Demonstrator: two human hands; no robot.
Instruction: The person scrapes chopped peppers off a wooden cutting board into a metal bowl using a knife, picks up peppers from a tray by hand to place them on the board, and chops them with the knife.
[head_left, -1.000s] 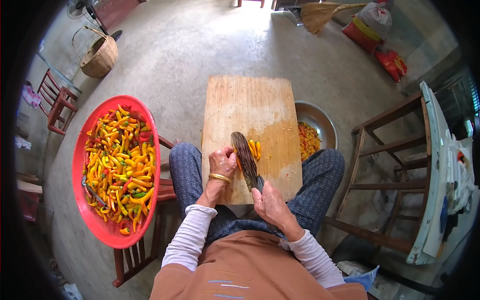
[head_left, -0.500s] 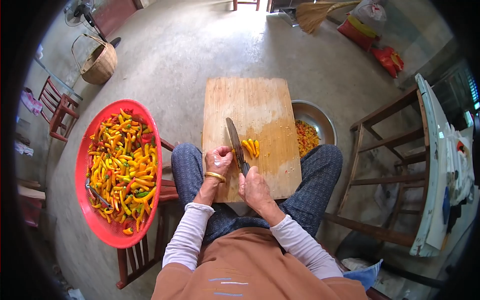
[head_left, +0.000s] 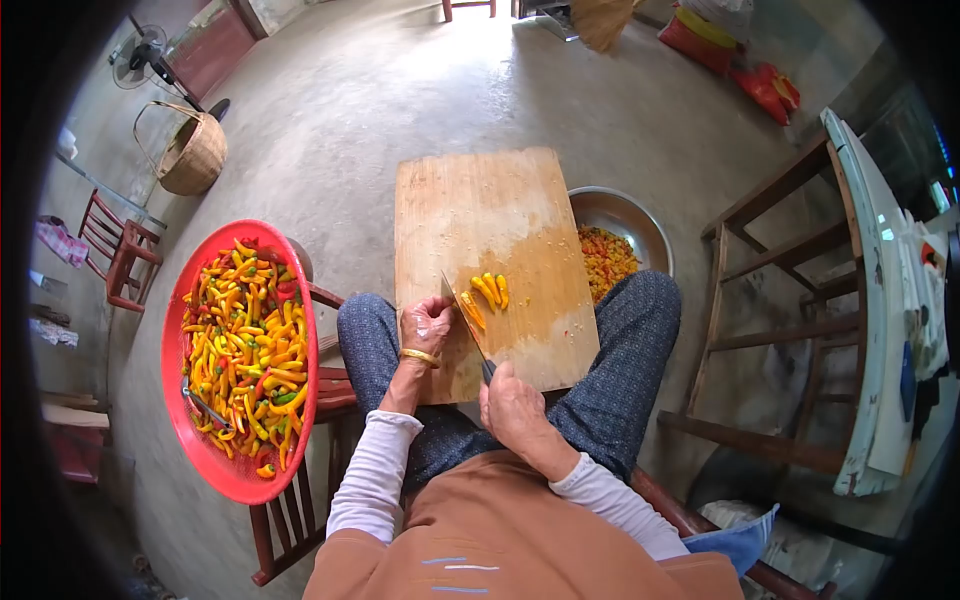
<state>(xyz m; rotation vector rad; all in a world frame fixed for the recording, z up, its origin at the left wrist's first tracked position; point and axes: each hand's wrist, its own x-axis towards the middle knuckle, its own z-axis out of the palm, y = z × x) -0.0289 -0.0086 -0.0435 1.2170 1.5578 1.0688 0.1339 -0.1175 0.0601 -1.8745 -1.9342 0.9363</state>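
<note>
My right hand (head_left: 515,408) is closed around the black handle of a kitchen knife (head_left: 467,325), whose blade stands edge-down on a wooden cutting board (head_left: 540,215). Close against the blade's left side is my left hand (head_left: 426,325), fingers pinched together; whatever they hold is hidden. To the right of the blade lie orange pepper strips (head_left: 473,309). A few whole yellow-orange chili peppers (head_left: 490,291) rest just beyond them on the board, which sits across my lap.
A red plastic basket (head_left: 171,400) full of chili peppers (head_left: 245,350) and tongs (head_left: 205,405) is at my left on a wooden chair (head_left: 290,530). A metal basin (head_left: 650,225) with chopped peppers (head_left: 606,260) stands beyond my right knee. A wooden-framed table (head_left: 770,340) is farther right.
The knife has turned from showing its broad face to standing nearly on edge, its tip lower and nearer. Pepper strips now show beside the blade. The view has shifted slightly.
</note>
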